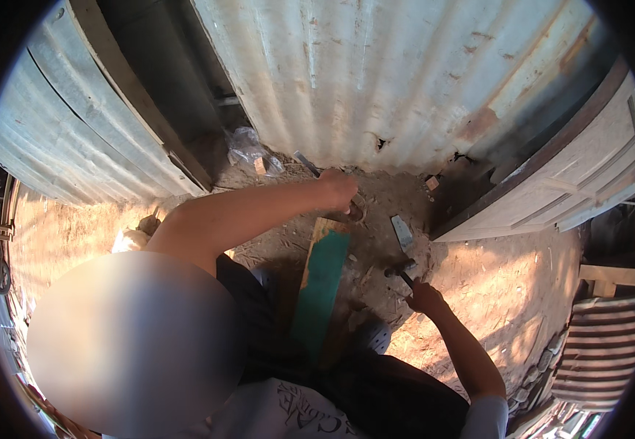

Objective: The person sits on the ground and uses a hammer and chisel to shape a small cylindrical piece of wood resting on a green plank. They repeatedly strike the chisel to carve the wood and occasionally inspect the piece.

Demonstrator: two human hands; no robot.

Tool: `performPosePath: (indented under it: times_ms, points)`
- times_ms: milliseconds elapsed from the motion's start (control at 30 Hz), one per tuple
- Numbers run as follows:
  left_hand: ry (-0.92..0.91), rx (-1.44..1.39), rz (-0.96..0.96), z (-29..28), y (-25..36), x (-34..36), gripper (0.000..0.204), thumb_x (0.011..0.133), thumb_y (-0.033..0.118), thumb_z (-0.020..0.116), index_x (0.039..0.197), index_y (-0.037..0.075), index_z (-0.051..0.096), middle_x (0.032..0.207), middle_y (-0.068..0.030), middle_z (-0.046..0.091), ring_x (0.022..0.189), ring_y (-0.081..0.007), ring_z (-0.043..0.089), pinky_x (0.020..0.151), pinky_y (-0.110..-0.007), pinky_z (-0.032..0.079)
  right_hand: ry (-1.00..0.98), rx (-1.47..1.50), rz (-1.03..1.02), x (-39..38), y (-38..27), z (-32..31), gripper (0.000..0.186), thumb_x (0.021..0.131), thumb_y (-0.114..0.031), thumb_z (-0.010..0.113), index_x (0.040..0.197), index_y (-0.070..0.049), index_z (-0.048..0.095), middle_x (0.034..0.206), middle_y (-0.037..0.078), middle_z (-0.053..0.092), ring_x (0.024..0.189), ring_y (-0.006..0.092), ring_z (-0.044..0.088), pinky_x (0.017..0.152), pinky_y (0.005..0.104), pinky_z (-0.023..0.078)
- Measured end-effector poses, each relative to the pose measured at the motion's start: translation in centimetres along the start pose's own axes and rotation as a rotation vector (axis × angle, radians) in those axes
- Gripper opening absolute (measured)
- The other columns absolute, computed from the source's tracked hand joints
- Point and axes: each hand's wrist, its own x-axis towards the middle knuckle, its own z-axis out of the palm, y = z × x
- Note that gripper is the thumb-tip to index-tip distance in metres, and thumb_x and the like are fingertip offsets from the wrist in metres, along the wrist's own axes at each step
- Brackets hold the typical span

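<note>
My left hand (pixel 339 192) is closed around a long tool with a flat grey end (pixel 304 162) pointing up-left; a brownish part shows below my fist. My right hand (pixel 423 298) grips a hammer (pixel 398 271) by its dark handle, its head over the dirt. A wooden plank (pixel 321 285) with chipped green paint lies lengthwise between my legs, its far end just below my left hand. A small pale, flat piece (pixel 401 233) lies on the ground just beyond the hammer head.
Corrugated metal sheets (pixel 361 80) stand ahead and at left (pixel 83 124). A white panelled door (pixel 595 175) leans at the right, above timber (pixel 617 276) and a striped mat (pixel 602 344). Crumpled plastic (pixel 244 146) and small wood blocks (pixel 432 183) lie along the far edge of the dirt.
</note>
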Motion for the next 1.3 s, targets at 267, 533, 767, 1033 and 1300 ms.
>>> performPosePath:
  times_ms: [267, 533, 767, 1033, 1300]
  points:
    - [-0.048, 0.214, -0.022, 0.0, -2.6, 0.5, 0.042, 0.074, 0.043, 0.068, 0.091, 0.004, 0.067, 0.093, -0.0082, 0.065, 0.09, -0.0253, 0.063, 0.07, -0.04, 0.052, 0.008, -0.009, -0.016, 0.1, -0.5, -0.3, 0.07, 0.077, -0.034, 0.065, 0.125, 0.006, 0.034, 0.094, 0.027, 0.06, 0.089, 0.0395, 0.061, 0.075, 0.0459, 0.05]
    - [-0.074, -0.019, 0.036, -0.5, -3.3, -0.8, 0.04, 0.072, 0.048, 0.066, 0.081, 0.009, 0.067, 0.079, -0.0076, 0.064, 0.078, -0.0272, 0.063, 0.063, -0.041, 0.049, -0.04, 0.029, 0.029, -0.8, -0.8, -1.0, 0.071, 0.077, -0.033, 0.065, 0.126, 0.007, 0.033, 0.095, 0.028, 0.06, 0.09, 0.0397, 0.061, 0.076, 0.0461, 0.05]
    - [-0.047, 0.061, 0.148, 2.2, -1.6, -0.9, 0.049, 0.073, 0.055, 0.063, 0.089, 0.008, 0.067, 0.094, -0.0078, 0.063, 0.087, -0.025, 0.062, 0.065, -0.042, 0.05, -0.04, 0.002, 0.026, 0.0, -1.5, -1.3, 0.059, 0.076, -0.034, 0.066, 0.113, 0.004, 0.04, 0.095, 0.028, 0.06, 0.09, 0.0396, 0.061, 0.076, 0.046, 0.05]
    - [-0.046, 0.429, 0.019, 0.5, -0.5, 0.8, 0.037, 0.078, 0.043, 0.064, 0.092, 0.009, 0.068, 0.093, -0.0056, 0.065, 0.091, -0.022, 0.062, 0.067, -0.04, 0.052, -0.059, -0.018, -0.015, -0.4, -1.1, -1.4, 0.065, 0.075, -0.036, 0.065, 0.118, 0.005, 0.039, 0.093, 0.029, 0.059, 0.09, 0.0412, 0.06, 0.076, 0.0467, 0.049]
    - [0.06, 0.123, 0.052, -0.7, -1.6, -1.7, 0.039, 0.073, 0.044, 0.067, 0.084, 0.006, 0.068, 0.081, -0.006, 0.066, 0.082, -0.0266, 0.065, 0.064, -0.039, 0.052, -0.039, -0.038, 0.002, -0.3, -0.6, -0.6, 0.074, 0.076, -0.037, 0.065, 0.126, 0.008, 0.034, 0.094, 0.029, 0.059, 0.09, 0.0409, 0.06, 0.077, 0.0463, 0.05]
